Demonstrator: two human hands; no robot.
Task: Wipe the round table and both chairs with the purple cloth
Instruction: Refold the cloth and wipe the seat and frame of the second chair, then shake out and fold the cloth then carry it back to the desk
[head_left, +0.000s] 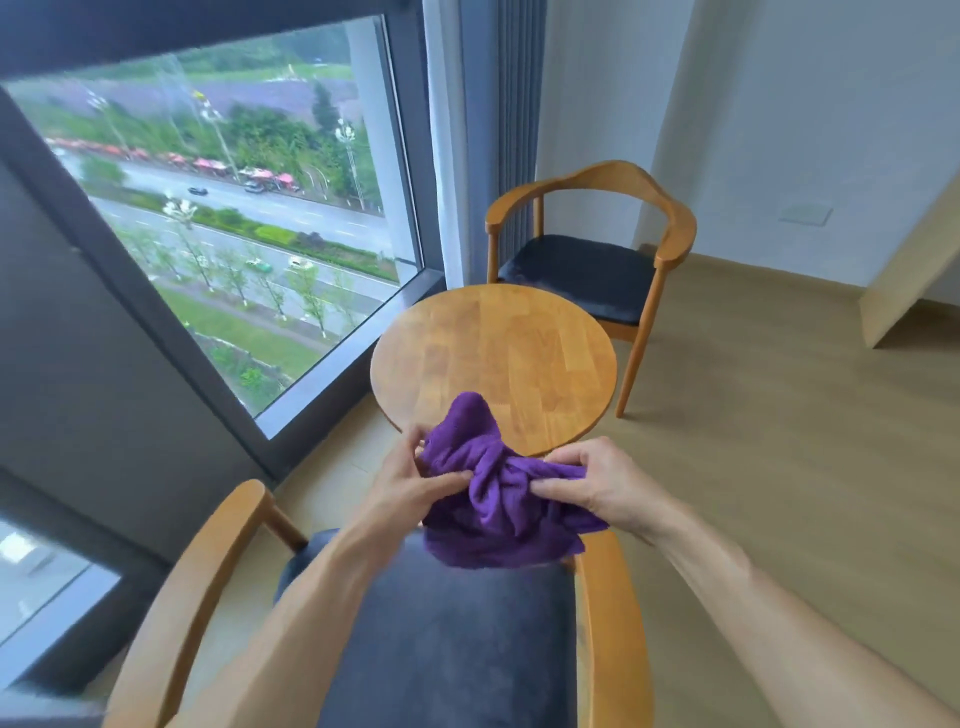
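Note:
A crumpled purple cloth (493, 488) hangs in the air between both hands, above the front edge of the near chair's dark seat. My left hand (410, 480) pinches its left side and my right hand (597, 480) pinches its right side. Just beyond the cloth stands the round wooden table (493, 353), its top bare. The near chair (447, 634) has a dark cushion and wooden arms and sits directly below my forearms. The far chair (587, 260), same make, stands behind the table facing me.
A large window (223, 208) with a dark frame fills the left side. A grey curtain (514, 104) hangs by the far chair. A pale wooden panel (914, 270) leans in at the right. Light wood floor (753, 415) spreads to the right of the table.

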